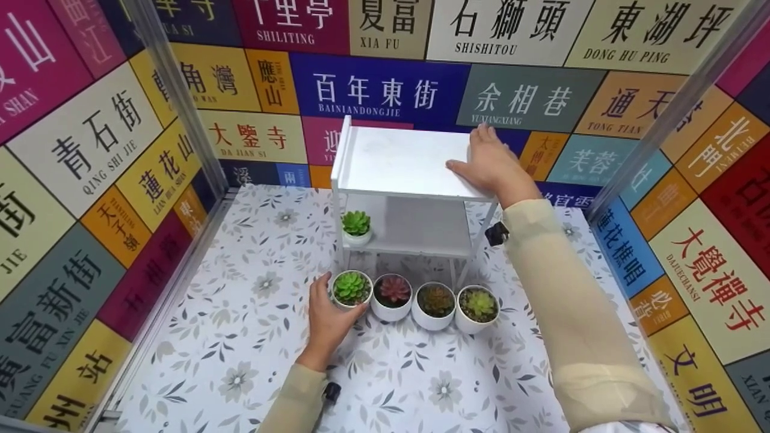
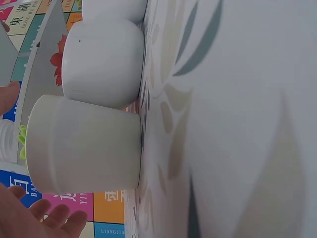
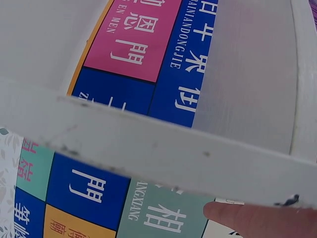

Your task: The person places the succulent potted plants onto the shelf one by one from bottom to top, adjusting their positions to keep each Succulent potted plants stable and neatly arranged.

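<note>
A white two-tier shelf (image 1: 415, 159) stands toward the back, and my right hand (image 1: 490, 156) grips its upper right side. The thumb lies on the top board while a finger (image 3: 262, 218) reaches down past the right post. My left hand (image 1: 331, 313) is spread around the leftmost white pot (image 2: 89, 148), which holds a bright green succulent (image 1: 351, 287). In the left wrist view its fingers are slightly apart from the pot, whose base stands on the tabletop. Beside it are potted succulents: a reddish one (image 1: 393, 294), a brownish one (image 1: 434, 304) and a yellow-green one (image 1: 479, 307).
Another green potted succulent (image 1: 356, 227) sits at the left end of the lower board. A floral-patterned cloth (image 1: 240, 337) covers the table. Panels of coloured signs (image 1: 385, 90) enclose the back and both sides, with metal posts (image 1: 192, 108) at the corners.
</note>
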`<move>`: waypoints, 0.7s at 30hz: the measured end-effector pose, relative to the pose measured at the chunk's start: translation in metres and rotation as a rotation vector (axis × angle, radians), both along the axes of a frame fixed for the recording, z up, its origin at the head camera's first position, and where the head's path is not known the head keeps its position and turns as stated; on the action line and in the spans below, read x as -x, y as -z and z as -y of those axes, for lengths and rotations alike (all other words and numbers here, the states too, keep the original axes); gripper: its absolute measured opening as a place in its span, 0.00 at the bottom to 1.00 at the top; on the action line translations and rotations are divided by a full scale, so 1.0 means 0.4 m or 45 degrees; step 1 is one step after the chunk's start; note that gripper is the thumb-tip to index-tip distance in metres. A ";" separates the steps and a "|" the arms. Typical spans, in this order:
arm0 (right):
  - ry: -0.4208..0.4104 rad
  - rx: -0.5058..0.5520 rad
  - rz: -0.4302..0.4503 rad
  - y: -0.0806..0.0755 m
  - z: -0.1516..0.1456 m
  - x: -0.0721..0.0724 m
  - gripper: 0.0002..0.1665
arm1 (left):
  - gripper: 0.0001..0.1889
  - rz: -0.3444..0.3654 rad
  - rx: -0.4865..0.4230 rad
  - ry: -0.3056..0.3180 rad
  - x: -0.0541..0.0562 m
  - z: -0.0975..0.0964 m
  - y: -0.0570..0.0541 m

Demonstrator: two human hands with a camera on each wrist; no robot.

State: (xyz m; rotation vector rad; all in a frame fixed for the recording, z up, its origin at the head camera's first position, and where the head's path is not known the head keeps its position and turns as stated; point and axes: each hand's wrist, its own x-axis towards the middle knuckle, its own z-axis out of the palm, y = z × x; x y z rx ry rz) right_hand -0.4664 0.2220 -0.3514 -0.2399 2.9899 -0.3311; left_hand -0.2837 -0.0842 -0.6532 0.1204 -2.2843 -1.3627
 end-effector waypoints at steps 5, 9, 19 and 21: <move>-0.001 0.013 -0.005 0.001 -0.001 0.002 0.64 | 0.56 0.008 -0.006 -0.008 0.001 -0.009 -0.004; -0.001 0.016 0.001 0.000 -0.002 0.004 0.64 | 0.56 0.016 -0.013 -0.017 0.000 -0.017 -0.002; -0.001 0.007 0.015 -0.001 -0.002 0.005 0.63 | 0.58 0.070 -0.039 -0.004 0.003 -0.022 0.002; 0.000 0.005 0.011 -0.001 -0.001 0.005 0.63 | 0.59 0.075 -0.042 -0.005 0.004 -0.021 0.005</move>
